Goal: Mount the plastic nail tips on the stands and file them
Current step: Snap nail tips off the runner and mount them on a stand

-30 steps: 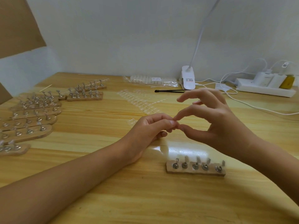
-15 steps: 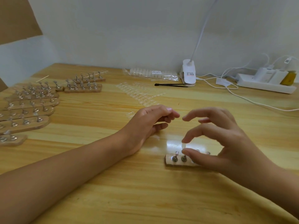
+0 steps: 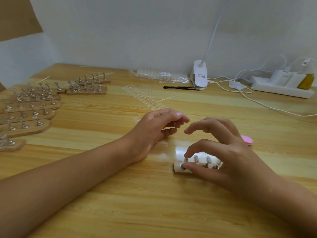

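Now the right hand [image 3: 228,162] pinches a clear plastic nail tip [image 3: 185,160] beneath it; the left hand [image 3: 154,129] alongside lies slack, empty.

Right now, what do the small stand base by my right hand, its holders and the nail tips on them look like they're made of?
Stand base: looks like bare wood, pale tan and matte with no sheen.
Holders: metal, perhaps steel, silvery with a bright glint.
Nail tips: clear plastic, see-through and glossy, with a light reflection on them.
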{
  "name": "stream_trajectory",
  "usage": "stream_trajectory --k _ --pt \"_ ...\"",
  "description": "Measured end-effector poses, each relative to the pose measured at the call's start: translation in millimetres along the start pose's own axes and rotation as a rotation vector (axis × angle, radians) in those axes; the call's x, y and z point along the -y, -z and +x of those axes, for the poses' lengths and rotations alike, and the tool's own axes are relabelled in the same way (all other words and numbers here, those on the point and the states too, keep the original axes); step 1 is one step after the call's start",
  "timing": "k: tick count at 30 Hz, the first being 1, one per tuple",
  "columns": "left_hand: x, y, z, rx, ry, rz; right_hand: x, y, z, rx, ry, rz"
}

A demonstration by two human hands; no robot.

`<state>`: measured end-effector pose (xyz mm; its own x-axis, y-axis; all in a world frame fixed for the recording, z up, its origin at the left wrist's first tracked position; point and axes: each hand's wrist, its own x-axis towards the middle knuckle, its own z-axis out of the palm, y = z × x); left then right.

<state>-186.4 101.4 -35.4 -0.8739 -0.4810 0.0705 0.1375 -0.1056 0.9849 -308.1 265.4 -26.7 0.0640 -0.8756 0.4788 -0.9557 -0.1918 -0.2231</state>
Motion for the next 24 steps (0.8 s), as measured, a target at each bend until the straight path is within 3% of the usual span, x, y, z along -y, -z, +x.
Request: stream_trajectory --k 11,14,17,19,21,24 --pt "1 -1 0 0.027 -0.012 0.082 5 -1 -2 0.062 -0.039 0.001" --pt "3 -4 -3 0.030 -0.045 0.287 -1 20 3 0.026 -0.093 0.087" --pt "-1 -7 -10 0.155 -0.084 0.657 -17 61 10 -0.089 -0.241 0.403" --pt "-7 -13 -14 0.235 -0.079 0.856 -29 83 9 -0.036 -0.347 0.550" --pt "-14 -18 -16 0.266 0.056 0.817 -42 89 1 0.127 -0.482 0.610" --pt "-30 -22 -19 0.444 0.457 0.506 -54 79 -8 0.373 -0.653 0.680"
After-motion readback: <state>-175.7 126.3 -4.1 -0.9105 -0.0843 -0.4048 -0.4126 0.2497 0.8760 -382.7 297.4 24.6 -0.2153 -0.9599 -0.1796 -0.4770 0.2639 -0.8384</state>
